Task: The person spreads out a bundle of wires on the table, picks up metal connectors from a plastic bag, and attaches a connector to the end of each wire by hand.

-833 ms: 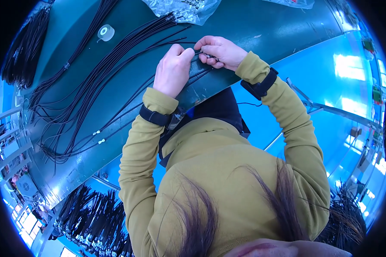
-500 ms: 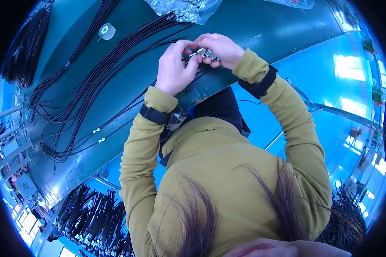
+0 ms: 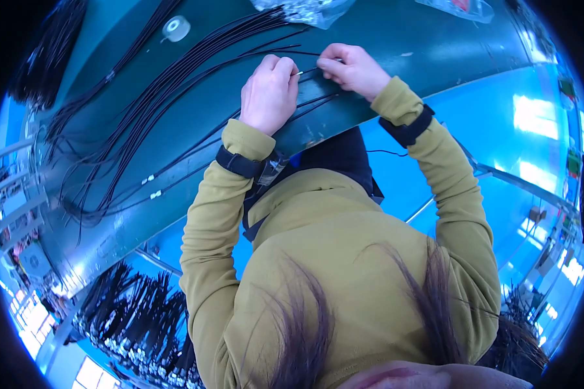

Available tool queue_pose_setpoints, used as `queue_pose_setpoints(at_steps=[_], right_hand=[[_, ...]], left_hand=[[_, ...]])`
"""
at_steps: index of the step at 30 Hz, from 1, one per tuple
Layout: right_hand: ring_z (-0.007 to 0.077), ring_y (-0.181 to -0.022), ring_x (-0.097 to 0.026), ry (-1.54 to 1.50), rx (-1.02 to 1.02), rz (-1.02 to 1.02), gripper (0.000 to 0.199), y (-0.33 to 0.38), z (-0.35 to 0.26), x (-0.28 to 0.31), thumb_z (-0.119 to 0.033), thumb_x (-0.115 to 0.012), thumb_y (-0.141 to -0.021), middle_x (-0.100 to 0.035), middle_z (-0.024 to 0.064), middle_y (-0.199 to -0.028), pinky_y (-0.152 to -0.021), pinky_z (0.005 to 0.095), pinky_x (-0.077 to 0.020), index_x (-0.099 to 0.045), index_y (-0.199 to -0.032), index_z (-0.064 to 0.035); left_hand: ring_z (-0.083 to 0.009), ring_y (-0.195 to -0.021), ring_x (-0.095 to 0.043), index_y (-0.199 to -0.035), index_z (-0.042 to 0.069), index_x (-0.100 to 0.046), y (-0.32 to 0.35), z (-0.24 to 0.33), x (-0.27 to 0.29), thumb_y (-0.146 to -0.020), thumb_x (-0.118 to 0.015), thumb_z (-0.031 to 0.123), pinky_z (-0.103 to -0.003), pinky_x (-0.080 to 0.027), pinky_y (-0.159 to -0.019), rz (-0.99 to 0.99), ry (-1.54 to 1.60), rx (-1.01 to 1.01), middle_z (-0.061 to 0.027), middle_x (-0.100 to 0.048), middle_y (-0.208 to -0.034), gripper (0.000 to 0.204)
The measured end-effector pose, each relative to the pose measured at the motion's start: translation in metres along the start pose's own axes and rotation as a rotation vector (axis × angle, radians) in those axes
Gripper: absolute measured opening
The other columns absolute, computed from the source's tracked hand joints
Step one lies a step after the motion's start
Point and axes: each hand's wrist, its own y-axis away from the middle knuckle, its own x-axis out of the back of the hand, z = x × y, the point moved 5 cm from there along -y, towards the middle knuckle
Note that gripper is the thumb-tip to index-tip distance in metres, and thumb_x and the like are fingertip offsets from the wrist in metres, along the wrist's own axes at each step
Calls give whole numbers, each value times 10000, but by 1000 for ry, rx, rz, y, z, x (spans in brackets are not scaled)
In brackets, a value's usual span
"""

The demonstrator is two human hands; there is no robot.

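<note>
My left hand (image 3: 268, 96) is closed above the green table, fingertips pinched, with a small bright metal tip (image 3: 300, 73) poking out of them. From that tip a short stretch of thin black cable (image 3: 310, 70) runs across to my right hand (image 3: 353, 70). The right fingers are pinched together on it, with the others curled in, so whatever lies in the palm is hidden. Another black cable from the bundle ends close to the right fingers. Below the hands, a few loose black cables (image 3: 318, 102) lie along the near table edge.
A long bundle of black cables (image 3: 169, 78) spreads over the green table (image 3: 396, 39) to the left. A roll of clear tape (image 3: 176, 28) stands behind it. A clear bag of metal parts (image 3: 311, 10) lies at the back. More cables hang below the table's left side (image 3: 136, 318).
My hands have moved apart, the right one to the right. The cluster of small metal connectors seen between them no longer shows. A short stretch of cable now spans the gap.
</note>
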Motion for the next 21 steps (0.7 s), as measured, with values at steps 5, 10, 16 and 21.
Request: queue_pose_setpoints(at_steps=[5, 10, 16, 21], right_hand=[[105, -670, -543, 342, 313, -5, 151, -5, 13, 10, -172, -570, -908, -574, 26, -737, -611, 254, -451, -589, -885, -24], [124, -652, -532, 465, 294, -3, 140, -2, 9, 9, -135, -571, -894, -566, 43, -721, -611, 267, -443, -564, -861, 0], [157, -644, -541, 603, 358, 108, 118, 1, 9, 7, -117, -576, -888, -566, 73, -710, -616, 282, -451, -557, -867, -2], [181, -645, -558, 672, 412, 186, 112, 10, 7, 13, -117, -579, -887, -574, 95, -712, -618, 293, -459, -560, -875, -8]], left_hand=[[-295, -764, -592, -824, 95, -609, 43, -34, 50, -782, -653, 102, -408, -472, -620, -24, -186, -3, -90, -565, -816, 62], [-289, -795, -588, -787, 107, -622, 95, -88, 126, -774, -652, 117, -399, -467, -650, -66, -335, 116, -67, -576, -788, 34], [-293, -805, -589, -830, 52, -652, 148, -137, 185, -782, -645, 74, -359, -474, -699, -134, -364, 297, -103, -607, -813, 53], [-301, -772, -579, -821, 62, -652, 158, -147, 192, -772, -650, 78, -382, -470, -673, -114, -373, 278, -106, -589, -782, 52]])
